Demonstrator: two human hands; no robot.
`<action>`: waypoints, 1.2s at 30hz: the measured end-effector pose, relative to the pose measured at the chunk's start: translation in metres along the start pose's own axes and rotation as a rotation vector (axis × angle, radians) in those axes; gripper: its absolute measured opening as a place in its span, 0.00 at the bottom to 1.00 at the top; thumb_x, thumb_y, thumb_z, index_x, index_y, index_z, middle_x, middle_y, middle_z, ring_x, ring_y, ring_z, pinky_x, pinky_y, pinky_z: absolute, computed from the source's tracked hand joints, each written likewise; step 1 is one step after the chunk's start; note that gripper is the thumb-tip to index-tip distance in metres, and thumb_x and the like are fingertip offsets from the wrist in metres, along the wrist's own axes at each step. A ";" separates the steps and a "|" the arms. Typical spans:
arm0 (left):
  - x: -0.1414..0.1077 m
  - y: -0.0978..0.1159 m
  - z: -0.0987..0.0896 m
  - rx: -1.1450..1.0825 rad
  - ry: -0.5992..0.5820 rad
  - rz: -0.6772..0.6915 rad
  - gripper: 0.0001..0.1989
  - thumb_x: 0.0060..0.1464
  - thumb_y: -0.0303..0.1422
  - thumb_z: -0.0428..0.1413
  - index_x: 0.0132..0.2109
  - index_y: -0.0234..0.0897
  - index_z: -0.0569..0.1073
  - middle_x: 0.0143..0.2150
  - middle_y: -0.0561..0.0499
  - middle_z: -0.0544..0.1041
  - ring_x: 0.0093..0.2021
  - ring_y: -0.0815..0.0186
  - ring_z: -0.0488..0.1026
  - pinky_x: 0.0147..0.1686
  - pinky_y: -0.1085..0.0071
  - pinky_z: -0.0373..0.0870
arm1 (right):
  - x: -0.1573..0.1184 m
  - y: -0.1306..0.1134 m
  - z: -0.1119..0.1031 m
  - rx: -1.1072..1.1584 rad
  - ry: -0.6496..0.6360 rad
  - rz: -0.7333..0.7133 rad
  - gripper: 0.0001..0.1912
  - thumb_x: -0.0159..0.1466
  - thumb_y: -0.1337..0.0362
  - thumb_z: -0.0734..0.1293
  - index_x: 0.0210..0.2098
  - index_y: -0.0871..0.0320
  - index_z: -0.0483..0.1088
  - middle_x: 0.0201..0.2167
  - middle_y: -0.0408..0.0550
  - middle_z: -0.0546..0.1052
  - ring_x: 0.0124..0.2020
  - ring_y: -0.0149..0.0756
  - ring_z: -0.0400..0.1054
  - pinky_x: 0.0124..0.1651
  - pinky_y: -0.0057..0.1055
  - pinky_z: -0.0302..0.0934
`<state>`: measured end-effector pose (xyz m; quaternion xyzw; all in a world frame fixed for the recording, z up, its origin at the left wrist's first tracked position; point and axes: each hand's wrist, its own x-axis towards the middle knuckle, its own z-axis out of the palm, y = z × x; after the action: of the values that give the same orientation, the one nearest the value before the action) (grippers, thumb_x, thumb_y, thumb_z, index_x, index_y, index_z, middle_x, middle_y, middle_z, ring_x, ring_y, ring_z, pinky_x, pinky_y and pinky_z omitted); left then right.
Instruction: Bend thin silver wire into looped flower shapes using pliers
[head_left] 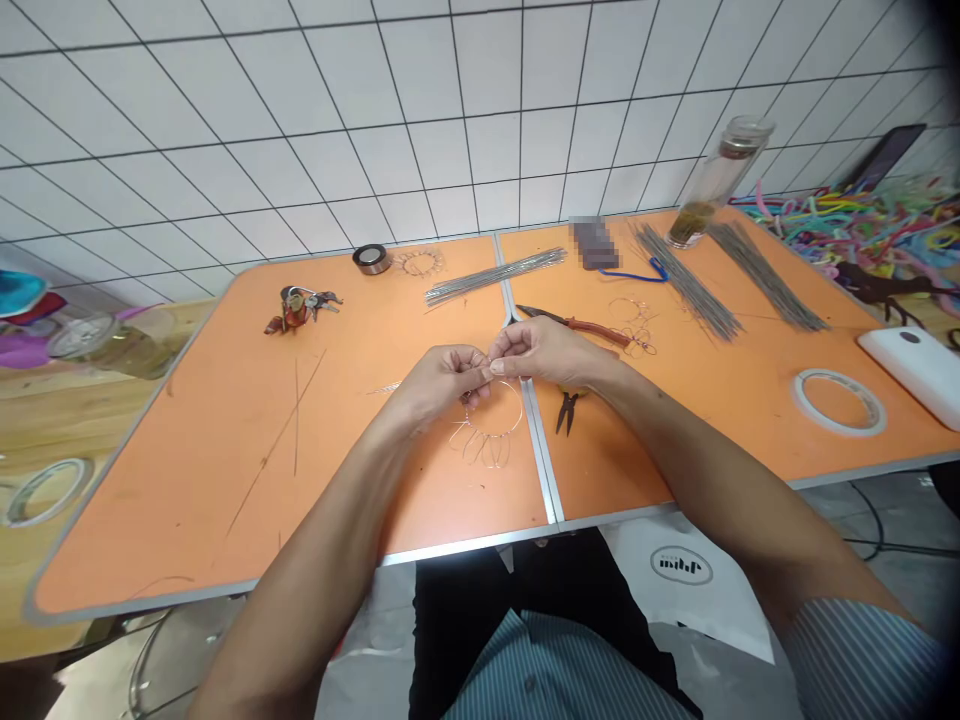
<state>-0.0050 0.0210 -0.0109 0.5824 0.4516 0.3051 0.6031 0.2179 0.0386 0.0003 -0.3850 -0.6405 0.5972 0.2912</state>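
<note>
A thin wire ring (pixel 519 412) with small wire loops along its lower side hangs between my hands over the orange table. My left hand (pixel 457 375) pinches it at its upper left. My right hand (pixel 529 350) is closed too, thumb and forefinger meeting the left fingertips on the wire at the top. The exact spot of the grip is hidden by the fingers. Just beyond the right hand lie long-nosed pliers (pixel 577 325) with orange handles. Smaller dark-jawed pliers (pixel 568 412) stick out from under the right wrist.
Wire bundles (pixel 495 277) lie at the back and right (pixel 690 285). Keys (pixel 304 308), a tape roll (pixel 371 259), another wire ring (pixel 418 262) and a glass bottle (pixel 709 185) stand or lie around. A white tape ring (pixel 840 402) is at right. A metal seam (pixel 536 430) crosses the table.
</note>
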 end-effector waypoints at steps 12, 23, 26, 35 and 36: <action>-0.002 0.002 -0.001 0.016 0.016 -0.015 0.21 0.48 0.47 0.76 0.31 0.35 0.79 0.27 0.49 0.79 0.24 0.71 0.70 0.27 0.74 0.67 | -0.007 -0.013 0.009 -0.050 0.073 0.031 0.09 0.56 0.62 0.80 0.30 0.57 0.79 0.26 0.40 0.77 0.29 0.30 0.68 0.34 0.28 0.59; -0.005 0.010 -0.001 -0.133 0.026 -0.072 0.20 0.42 0.45 0.78 0.31 0.35 0.81 0.27 0.50 0.79 0.24 0.71 0.70 0.26 0.74 0.66 | -0.007 -0.015 0.018 0.041 0.151 -0.083 0.12 0.53 0.60 0.81 0.31 0.59 0.79 0.30 0.42 0.80 0.35 0.32 0.70 0.40 0.28 0.61; -0.007 0.013 0.000 -0.145 0.018 -0.082 0.21 0.42 0.45 0.78 0.31 0.34 0.81 0.27 0.50 0.79 0.24 0.72 0.69 0.26 0.74 0.66 | -0.004 -0.010 0.018 0.071 0.134 -0.104 0.12 0.54 0.60 0.81 0.31 0.59 0.78 0.30 0.41 0.80 0.35 0.32 0.69 0.41 0.28 0.61; -0.005 0.005 0.000 0.050 0.034 -0.024 0.18 0.51 0.44 0.74 0.31 0.35 0.79 0.28 0.50 0.79 0.25 0.71 0.71 0.28 0.75 0.69 | -0.006 -0.003 0.001 -0.063 -0.029 0.007 0.11 0.59 0.56 0.78 0.34 0.57 0.79 0.27 0.39 0.76 0.30 0.31 0.66 0.33 0.28 0.57; -0.005 0.005 0.001 0.049 0.045 -0.010 0.17 0.50 0.43 0.74 0.31 0.35 0.79 0.27 0.50 0.79 0.24 0.70 0.71 0.28 0.74 0.68 | -0.007 -0.004 0.000 -0.100 -0.027 0.006 0.12 0.60 0.55 0.78 0.34 0.57 0.79 0.27 0.39 0.76 0.30 0.31 0.66 0.33 0.28 0.56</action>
<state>-0.0052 0.0172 -0.0053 0.5875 0.4755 0.3040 0.5800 0.2205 0.0330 0.0050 -0.3930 -0.6722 0.5705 0.2611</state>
